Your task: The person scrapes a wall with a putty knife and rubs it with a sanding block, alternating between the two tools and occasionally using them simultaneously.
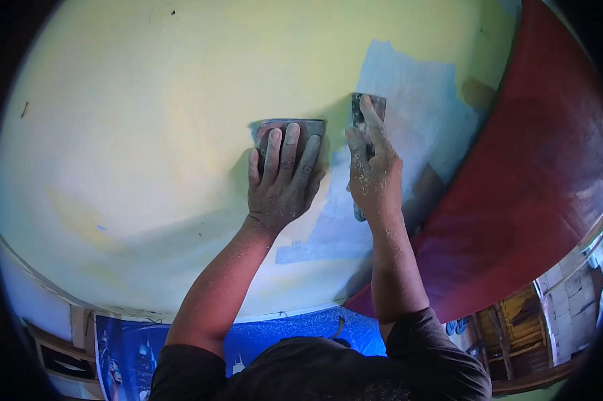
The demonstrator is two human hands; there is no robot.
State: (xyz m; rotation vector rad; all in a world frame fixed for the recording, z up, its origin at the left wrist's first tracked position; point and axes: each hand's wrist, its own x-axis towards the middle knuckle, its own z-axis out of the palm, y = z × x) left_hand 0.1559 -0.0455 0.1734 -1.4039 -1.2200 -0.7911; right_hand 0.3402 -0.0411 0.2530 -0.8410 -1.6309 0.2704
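Observation:
My left hand (281, 184) is pressed against a pale yellow painted surface (147, 134), with its fingers over a dark, flat pad that looks like a sanding pad (264, 139). Its thumb lies along the pad's right side. Just to the right, my right hand (376, 170) grips a long, narrow dark block (378, 105) that looks like a sanding block. The index finger stretches along its top, and the block's lower end shows below the palm. Behind this block is a pale blue-grey patch (408, 87). Whitish dust coats both hands and forearms.
A dark red panel (515, 174) borders the painted surface on the right. Below hangs a bright blue printed sheet (131, 344). Wooden framing (498, 334) and grey blocks (572, 294) show at lower right, and a wooden frame (60, 354) at lower left.

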